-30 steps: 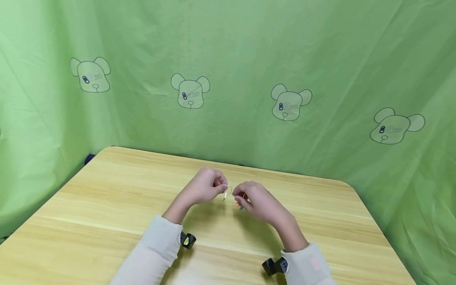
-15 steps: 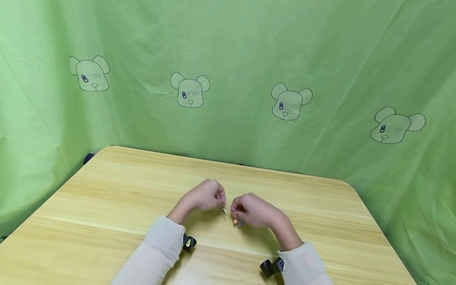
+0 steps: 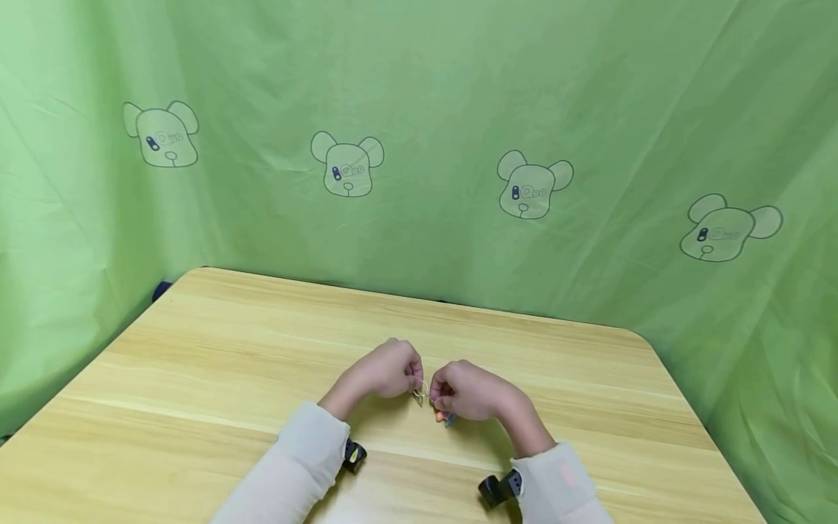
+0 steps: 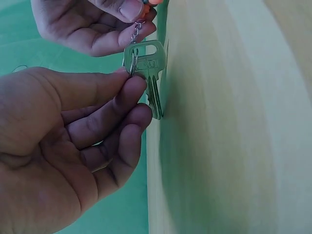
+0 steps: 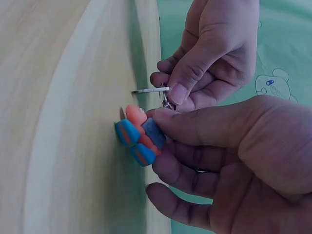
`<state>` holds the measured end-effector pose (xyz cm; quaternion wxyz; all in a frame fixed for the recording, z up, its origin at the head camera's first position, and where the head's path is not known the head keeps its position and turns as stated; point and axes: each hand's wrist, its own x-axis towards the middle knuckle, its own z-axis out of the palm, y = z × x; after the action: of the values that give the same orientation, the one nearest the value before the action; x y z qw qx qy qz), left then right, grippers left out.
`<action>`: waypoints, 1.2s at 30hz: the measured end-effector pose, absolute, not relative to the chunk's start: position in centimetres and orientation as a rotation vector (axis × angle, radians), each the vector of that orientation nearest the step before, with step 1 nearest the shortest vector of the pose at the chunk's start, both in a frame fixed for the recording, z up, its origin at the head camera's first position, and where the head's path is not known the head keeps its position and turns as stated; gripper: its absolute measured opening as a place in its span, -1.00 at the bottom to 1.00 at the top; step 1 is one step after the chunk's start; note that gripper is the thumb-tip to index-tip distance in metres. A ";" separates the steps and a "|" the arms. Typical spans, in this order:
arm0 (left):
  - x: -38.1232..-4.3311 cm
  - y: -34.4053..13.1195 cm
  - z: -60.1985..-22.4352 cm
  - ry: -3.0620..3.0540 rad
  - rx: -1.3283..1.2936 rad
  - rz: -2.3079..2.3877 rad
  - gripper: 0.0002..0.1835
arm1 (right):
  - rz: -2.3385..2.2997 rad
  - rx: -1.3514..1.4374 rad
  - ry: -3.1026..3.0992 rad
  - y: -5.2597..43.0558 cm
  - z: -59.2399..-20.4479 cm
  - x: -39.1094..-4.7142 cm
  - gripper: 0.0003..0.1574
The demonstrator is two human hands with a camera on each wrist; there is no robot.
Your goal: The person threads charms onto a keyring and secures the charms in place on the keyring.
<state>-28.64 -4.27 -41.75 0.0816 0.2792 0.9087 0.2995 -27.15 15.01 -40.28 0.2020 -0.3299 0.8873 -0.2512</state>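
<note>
My left hand pinches a thin metal split ring between thumb and forefinger. A flat metal key hangs from the ring, blade pointing down toward the table. Just to the right, my right hand grips a small orange and blue figure charm with a grey-blue part under the thumb. A short chain runs from the ring to the charm's end, partly covered by fingers. Both hands are close together, low over the tabletop.
The wood-grain table has rounded far corners. Behind it hangs a green curtain printed with bear heads. A black wrist camera sits on the left cuff and another camera on the right.
Both hands have come nearer to the body and lower, carrying the ring, key and charm along. The left hand has also shifted slightly right. Both holds are kept.
</note>
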 end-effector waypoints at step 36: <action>-28.1 -4.2 -42.1 2.797 0.792 0.718 -0.83 | -0.728 -0.889 2.444 15.8 -40.9 -27.8 -0.92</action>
<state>-28.14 -4.16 -42.14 0.0738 0.2638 0.9316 0.2391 -27.79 15.79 -40.87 0.2189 -0.3211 0.8830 -0.2631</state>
